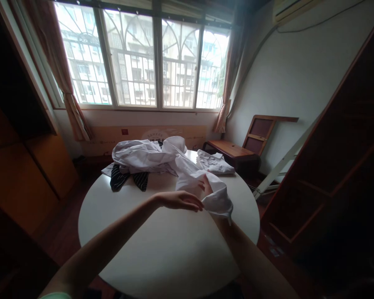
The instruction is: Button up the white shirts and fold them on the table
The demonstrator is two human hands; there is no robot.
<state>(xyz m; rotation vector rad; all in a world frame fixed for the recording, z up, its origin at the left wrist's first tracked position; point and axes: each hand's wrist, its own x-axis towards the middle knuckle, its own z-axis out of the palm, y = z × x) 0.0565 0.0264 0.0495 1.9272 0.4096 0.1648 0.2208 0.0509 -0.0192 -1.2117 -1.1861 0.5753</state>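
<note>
Right hand (207,185) is mostly buried in a fold of the white shirt (202,182); only a thumb and part of the palm show, closed on the cloth from underneath. Left hand (182,201) lies flat, fingers extended and together, tips just touching the same fold beside the right hand, gripping nothing that I can see.

The shirt trails from the hands back toward the far edge of the round white table (162,249), where the rest sits heaped and crumpled. A loose corner hangs down off the right hand near the table's right edge.

Judgement: light, limp, thin fabric; it will sag and slide, not hold shape. Best taken at a seam, collar or cuff, pinched through two layers.

Under the heap, far left: a dark striped garment (124,179). Far right edge: another small white garment (216,164), apart from the heap.
</note>
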